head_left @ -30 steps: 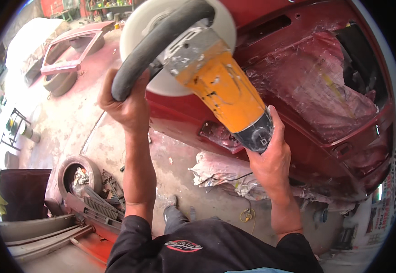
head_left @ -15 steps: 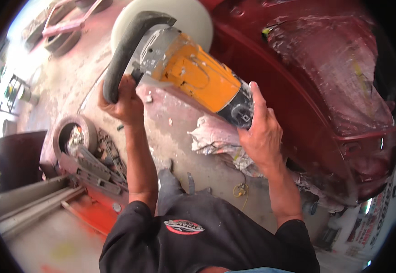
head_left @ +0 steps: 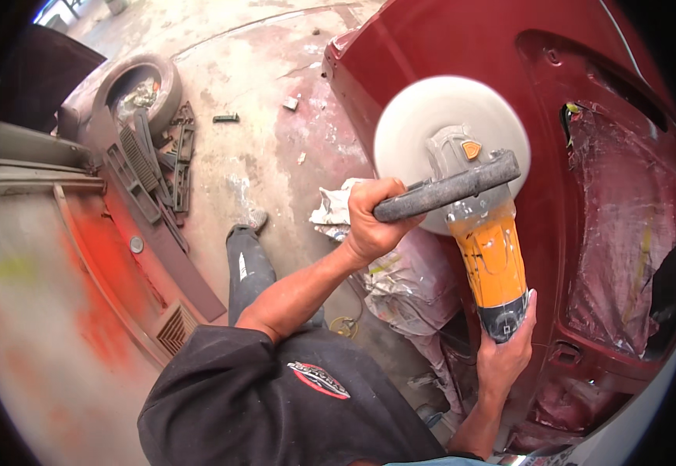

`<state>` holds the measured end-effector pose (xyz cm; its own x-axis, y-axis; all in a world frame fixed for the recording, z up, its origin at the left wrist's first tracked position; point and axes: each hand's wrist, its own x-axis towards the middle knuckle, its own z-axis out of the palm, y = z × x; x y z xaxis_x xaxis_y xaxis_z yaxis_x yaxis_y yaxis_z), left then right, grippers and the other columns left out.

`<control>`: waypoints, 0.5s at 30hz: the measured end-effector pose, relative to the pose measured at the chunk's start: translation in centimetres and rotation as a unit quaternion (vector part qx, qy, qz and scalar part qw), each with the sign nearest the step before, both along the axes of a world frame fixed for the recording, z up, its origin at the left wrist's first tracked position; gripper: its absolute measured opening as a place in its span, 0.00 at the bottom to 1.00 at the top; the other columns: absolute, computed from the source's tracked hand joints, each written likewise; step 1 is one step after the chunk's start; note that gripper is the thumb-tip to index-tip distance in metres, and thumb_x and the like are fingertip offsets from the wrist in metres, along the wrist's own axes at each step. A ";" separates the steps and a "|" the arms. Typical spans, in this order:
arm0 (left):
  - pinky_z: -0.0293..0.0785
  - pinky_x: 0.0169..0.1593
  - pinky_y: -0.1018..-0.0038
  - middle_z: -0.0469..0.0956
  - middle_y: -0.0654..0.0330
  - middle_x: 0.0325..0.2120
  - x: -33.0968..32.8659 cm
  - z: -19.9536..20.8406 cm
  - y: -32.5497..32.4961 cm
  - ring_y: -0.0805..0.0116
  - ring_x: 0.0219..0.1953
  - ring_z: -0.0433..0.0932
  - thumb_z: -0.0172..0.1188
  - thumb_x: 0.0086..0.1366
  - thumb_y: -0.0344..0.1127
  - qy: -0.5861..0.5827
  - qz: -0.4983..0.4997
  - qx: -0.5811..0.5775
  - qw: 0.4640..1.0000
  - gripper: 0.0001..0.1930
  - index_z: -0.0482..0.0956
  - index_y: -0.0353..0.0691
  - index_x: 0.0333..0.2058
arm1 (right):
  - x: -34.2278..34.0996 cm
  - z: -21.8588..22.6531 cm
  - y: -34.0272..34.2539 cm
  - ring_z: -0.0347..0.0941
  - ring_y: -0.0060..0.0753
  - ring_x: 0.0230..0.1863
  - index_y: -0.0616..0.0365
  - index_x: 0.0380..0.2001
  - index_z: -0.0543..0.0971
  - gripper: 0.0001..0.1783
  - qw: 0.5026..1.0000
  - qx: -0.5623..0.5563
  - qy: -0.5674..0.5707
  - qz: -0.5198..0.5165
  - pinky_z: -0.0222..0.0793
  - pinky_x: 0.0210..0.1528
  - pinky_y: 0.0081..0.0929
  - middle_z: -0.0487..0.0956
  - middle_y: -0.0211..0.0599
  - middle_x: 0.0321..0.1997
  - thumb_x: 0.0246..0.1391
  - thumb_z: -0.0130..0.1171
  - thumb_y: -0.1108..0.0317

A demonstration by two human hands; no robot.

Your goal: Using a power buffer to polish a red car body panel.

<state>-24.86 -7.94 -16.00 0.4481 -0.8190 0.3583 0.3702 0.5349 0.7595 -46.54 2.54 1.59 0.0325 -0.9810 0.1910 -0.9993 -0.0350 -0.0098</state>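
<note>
- Your left hand (head_left: 377, 221) is closed around the near end of the curved black handle (head_left: 447, 186), fingers wrapped over the grip.
- Your right hand (head_left: 509, 353) grips the black rear end of the orange rotary polisher (head_left: 497, 256); the thumb lies along its right side, and most of the other fingers are hidden beneath.
- The polisher is out to your front right, with its round white pad (head_left: 404, 128) at the far end, over the dark red car panel (head_left: 439, 46). Whether the pad touches the paint, you cannot tell from here.
- The pad's left rim sits near the panel's left edge, which runs up to a corner beyond it; more red surface stretches past the pad ahead.
- To the pad's right, the bodywork drops into an opening with a crumpled masking sheet (head_left: 618, 241).
- Below the pad, a paint-stained cover (head_left: 416, 272) hangs between the polisher and your left forearm.
- Concrete floor (head_left: 221, 179) runs between the car and the grey trim pieces (head_left: 132, 171) on your left, which lie beside a tyre (head_left: 167, 89).
- Near your leg, a yellow cord (head_left: 344, 326) lies on the floor.
</note>
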 end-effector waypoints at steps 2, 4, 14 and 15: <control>0.63 0.26 0.76 0.70 0.63 0.17 -0.3 -0.9 0.5 0.77 0.21 0.68 0.67 0.52 0.18 0.016 -0.005 0.002 1.000 0.13 0.69 0.35 0.21 | 0.0 -0.4 0.2 0.74 0.61 0.58 0.63 0.69 0.62 0.46 1.000 0.005 0.011 0.008 0.69 0.59 0.46 0.73 0.55 0.64 0.44 0.64 0.80; 0.61 0.26 0.77 0.70 0.66 0.17 -0.3 -1.7 0.3 0.79 0.21 0.66 0.67 0.53 0.19 0.025 0.019 0.007 0.999 0.12 0.71 0.35 0.22 | 0.9 -0.8 -0.4 0.74 0.60 0.55 0.62 0.69 0.62 0.45 1.000 0.008 0.013 0.018 0.70 0.57 0.46 0.75 0.55 0.62 0.44 0.64 0.80; 0.55 0.24 0.79 0.66 0.73 0.16 4.1 -10.5 -1.5 0.84 0.21 0.60 0.69 0.60 0.28 0.164 0.056 0.171 0.970 0.11 0.75 0.37 0.23 | 6.7 -4.9 -7.6 0.76 0.58 0.43 0.61 0.69 0.61 0.49 0.989 0.103 0.062 0.083 0.72 0.47 0.48 0.80 0.53 0.47 0.38 0.63 0.82; 0.55 0.24 0.79 0.66 0.74 0.16 4.7 -10.9 -2.0 0.84 0.21 0.60 0.69 0.60 0.28 0.156 0.070 0.175 0.970 0.11 0.75 0.37 0.23 | 7.2 -5.3 -8.3 0.76 0.58 0.42 0.60 0.69 0.61 0.49 0.988 0.117 0.067 0.082 0.72 0.46 0.48 0.80 0.52 0.46 0.38 0.63 0.82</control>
